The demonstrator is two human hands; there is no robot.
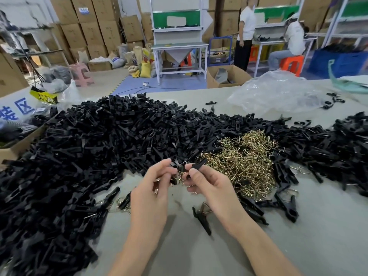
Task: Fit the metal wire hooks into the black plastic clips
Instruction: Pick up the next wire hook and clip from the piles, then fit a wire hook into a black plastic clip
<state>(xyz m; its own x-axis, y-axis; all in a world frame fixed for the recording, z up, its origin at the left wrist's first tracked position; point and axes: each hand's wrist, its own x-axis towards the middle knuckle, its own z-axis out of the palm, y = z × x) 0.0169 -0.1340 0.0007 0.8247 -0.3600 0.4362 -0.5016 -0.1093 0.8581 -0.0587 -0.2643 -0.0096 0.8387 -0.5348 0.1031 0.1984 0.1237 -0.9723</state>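
Observation:
A wide heap of black plastic clips (111, 136) covers the left and middle of the grey table (179, 246). To its right lies a pile of brass-coloured metal wire hooks (241, 158). My left hand (153, 188) pinches a black clip piece (175, 166) between thumb and fingers. My right hand (207, 182) pinches another black clip (197, 164) that points up and right. The two pieces meet between my fingertips, with a bit of wire showing there. Several hooks seem tucked in my left palm.
Finished clips with wire hooks (286, 206) lie to the right of my hands, and one (201, 216) lies between my forearms. A clear plastic bag (278, 92) sits at the back right. Cardboard boxes (12, 144) stand at the left edge. Two people work at benches behind.

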